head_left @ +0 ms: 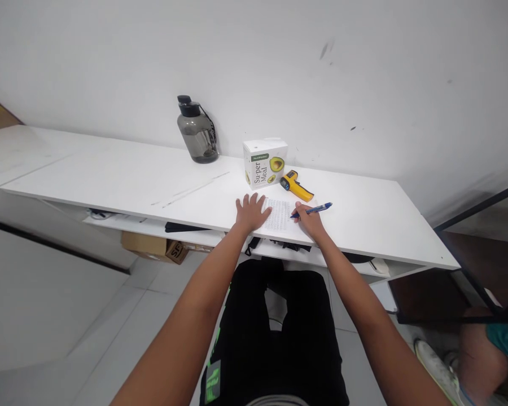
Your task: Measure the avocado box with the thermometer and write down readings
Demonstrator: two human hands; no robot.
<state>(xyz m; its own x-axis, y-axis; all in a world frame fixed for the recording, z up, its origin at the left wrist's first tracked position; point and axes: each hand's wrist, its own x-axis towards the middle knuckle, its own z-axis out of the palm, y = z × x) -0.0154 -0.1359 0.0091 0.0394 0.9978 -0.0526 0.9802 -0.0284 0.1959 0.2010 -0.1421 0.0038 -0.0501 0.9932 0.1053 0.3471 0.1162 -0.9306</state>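
A sheet of paper (278, 215) covered in handwriting lies on the white desk (372, 220). My left hand (251, 213) rests flat with spread fingers on the sheet's left side. A blue pen (319, 208) is held in my right hand (308, 221), its tip at the right part of the writing. Just behind the paper stands a white carton (266, 163) printed "Su-per Meal" with avocado pictures. Beside the carton, a yellow infrared thermometer (297, 186) lies on its side, close to my right hand.
A grey water bottle (198, 135) stands against the wall, left of the carton. Under the desktop runs a shelf (152, 224) with dark items; a cardboard box (152, 247) sits below. At right are a dark-framed piece (482, 248) and another person's leg (480, 349).
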